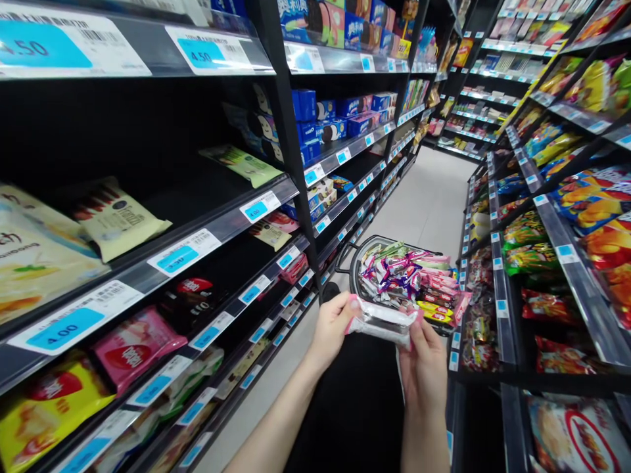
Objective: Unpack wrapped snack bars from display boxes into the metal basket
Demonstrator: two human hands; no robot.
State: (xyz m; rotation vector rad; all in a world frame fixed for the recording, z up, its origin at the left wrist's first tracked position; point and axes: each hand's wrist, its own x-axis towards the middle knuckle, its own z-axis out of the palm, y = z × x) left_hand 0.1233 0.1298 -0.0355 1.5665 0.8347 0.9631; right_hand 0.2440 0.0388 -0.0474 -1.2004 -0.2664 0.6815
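Observation:
Between my two hands is a snack packet (382, 320) in a pale wrapper with pink ends and a clear window. My left hand (332, 326) pinches its left end between thumb and fingers. At the other end, my right hand (424, 348) grips the pink edge. Just beyond the packet stands a dark shopping basket (353, 269) on the floor, filled with many small wrapped snacks (404, 270) in purple, pink, red and yellow. The packet's front covers part of the basket's near side.
Shelves with price tags (183, 251) run close along my left, holding a cream snack packet (121, 220), a pink packet (135, 345) and a yellow packet (52, 401). Blue cookie boxes (330, 128) sit farther along. Bagged snacks (530, 243) fill the right-hand racks. A pale floor aisle (434, 190) leads ahead.

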